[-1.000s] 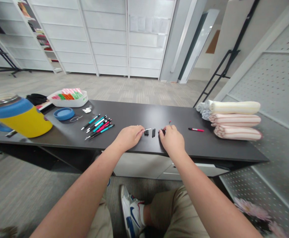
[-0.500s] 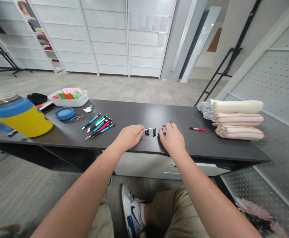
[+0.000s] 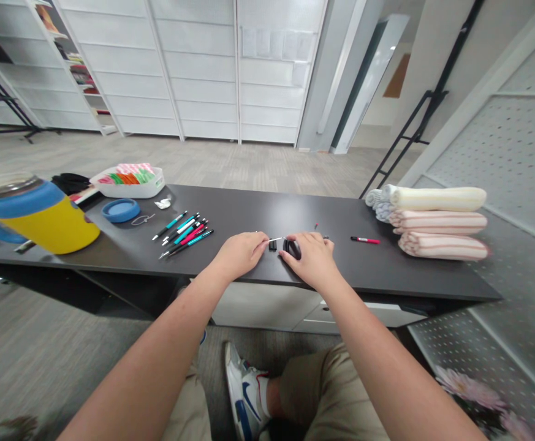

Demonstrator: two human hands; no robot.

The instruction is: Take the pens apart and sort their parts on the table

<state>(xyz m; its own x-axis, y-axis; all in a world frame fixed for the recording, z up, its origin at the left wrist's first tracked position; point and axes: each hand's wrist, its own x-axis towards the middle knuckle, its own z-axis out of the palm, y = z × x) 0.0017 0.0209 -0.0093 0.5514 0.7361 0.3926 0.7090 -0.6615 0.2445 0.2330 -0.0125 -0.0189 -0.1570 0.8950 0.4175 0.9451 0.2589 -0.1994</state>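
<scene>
My left hand (image 3: 243,252) is closed, with its fingertips pinching a thin white and silver pen part (image 3: 276,239) that points right. Just below that part lies a small black piece (image 3: 273,245) on the dark tabletop. My right hand (image 3: 311,256) arches over more small black pieces (image 3: 290,247), its thumb and fingers apart on either side of them. Whether it touches them I cannot tell. A tiny red piece (image 3: 316,226) rests behind the right hand. Further right is a red pen body (image 3: 365,240).
Several pens (image 3: 185,234) lie loosely grouped on the left. Beyond them are a blue lid (image 3: 121,210), a white tray (image 3: 132,191) of colourful packets and a big yellow-blue mug (image 3: 41,214). Rolled towels (image 3: 439,219) are stacked at the right end of the table (image 3: 258,208).
My right hand has shifted left, over the small black pieces, and now partly covers them. The tiny red piece shows clear of its fingers. My left hand stays in place.
</scene>
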